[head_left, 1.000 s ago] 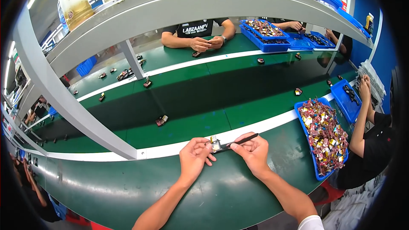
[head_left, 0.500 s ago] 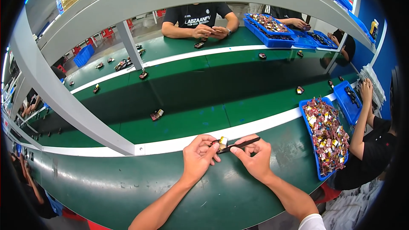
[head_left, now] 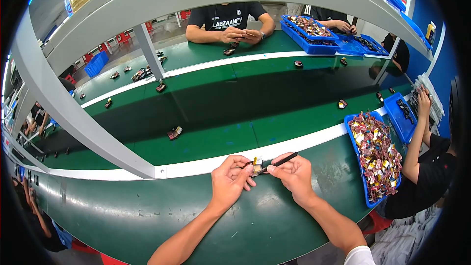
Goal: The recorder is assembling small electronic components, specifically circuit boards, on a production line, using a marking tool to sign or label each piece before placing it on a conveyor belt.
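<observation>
Between the last two views, the loose electronic units on the green conveyor belt [head_left: 211,140] are shifting slightly leftward, the nearest pink-and-yellow unit [head_left: 174,133] among them, while the two hands are staying almost where they were. Only the black tweezer-like tool [head_left: 287,159] is changing its angle a little, its free end tipping slightly higher, which suggests that fine handling is still going on and that the held piece is not yet being let go. That piece, a small electronic module [head_left: 257,163] with a yellow-and-white part standing up from it, is sitting between the hands, above the desk's pale edge strip [head_left: 314,140]. The left hand [head_left: 228,178] is pinching its left side in its fingertips; the right hand [head_left: 296,178] is gripping the tool, whose working end is reaching the module's right side, though whether it is touching is too small to tell.
</observation>
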`<state>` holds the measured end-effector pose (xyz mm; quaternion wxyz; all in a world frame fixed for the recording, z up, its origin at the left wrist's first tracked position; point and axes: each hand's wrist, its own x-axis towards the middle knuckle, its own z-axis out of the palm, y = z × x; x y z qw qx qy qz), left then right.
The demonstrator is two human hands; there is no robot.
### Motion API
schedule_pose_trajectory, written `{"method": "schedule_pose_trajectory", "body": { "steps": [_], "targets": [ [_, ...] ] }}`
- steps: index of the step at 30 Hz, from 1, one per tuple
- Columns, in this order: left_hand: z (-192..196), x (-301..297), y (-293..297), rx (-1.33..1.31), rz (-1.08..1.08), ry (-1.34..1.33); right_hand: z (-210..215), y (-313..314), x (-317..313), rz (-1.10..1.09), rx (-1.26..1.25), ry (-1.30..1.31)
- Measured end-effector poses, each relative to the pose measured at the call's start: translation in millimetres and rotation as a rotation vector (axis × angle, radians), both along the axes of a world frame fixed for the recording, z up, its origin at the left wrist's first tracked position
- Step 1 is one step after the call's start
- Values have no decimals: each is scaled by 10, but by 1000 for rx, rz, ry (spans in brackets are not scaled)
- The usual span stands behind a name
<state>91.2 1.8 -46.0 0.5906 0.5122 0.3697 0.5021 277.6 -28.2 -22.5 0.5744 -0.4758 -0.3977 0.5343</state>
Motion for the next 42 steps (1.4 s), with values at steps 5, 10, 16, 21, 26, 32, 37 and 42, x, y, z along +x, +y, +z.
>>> {"method": "schedule_pose_trajectory", "body": {
  "steps": [5,10,16,21,26,32,37,42],
  "targets": [
    [9,8,4,18,4,16,-3,10,2,19,-30,5],
    [-38,-11,27,21,3,-12,-110,27,14,15,85,21],
    [-46,-59,40,-52,-101,-57,-190,-23,5,-19,245,-75],
    [-57,-92,52,-80,-116,-68,-150,-43,-43,-49,329,-192],
    [2,-58,167,-18,-119,-101,-110,35,-49,-111,403,-306],
    [-43,-97,74,-73,-139,-91,-133,-33,-61,-80,360,-295],
    [-39,-101,53,-76,-141,-82,-144,-63,-69,-79,360,-301],
    [-24,-63,28,-45,-105,-71,-108,-98,-71,-90,356,-294]
  ]
}}
